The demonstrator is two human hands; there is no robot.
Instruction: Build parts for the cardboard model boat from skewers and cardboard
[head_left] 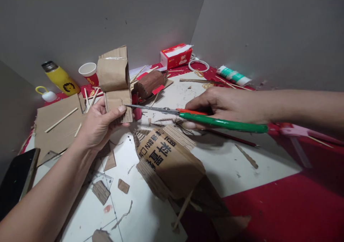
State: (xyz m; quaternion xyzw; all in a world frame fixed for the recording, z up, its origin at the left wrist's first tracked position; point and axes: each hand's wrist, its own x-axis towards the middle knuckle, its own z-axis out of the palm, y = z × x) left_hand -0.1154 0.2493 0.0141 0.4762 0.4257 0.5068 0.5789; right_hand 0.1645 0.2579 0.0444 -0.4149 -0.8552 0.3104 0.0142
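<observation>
My left hand (98,123) holds up a folded strip of brown cardboard (115,80), thumb pressed on its lower edge. My right hand (228,104) grips a pair of scissors (204,118) with one green and one orange handle. The metal blades point left, and their tip touches the lower right edge of the cardboard strip. Under the scissors, a cardboard box piece (169,159) with black printed characters lies on the white work surface (236,163).
Cardboard scraps and wooden sticks litter the surface. A flat cardboard sheet (55,127) and a dark phone (16,179) lie left. At the back stand a yellow bottle (61,78), a red paper cup (89,72), a cardboard roll (149,83), a tissue box (176,55) and a glue tube (233,75).
</observation>
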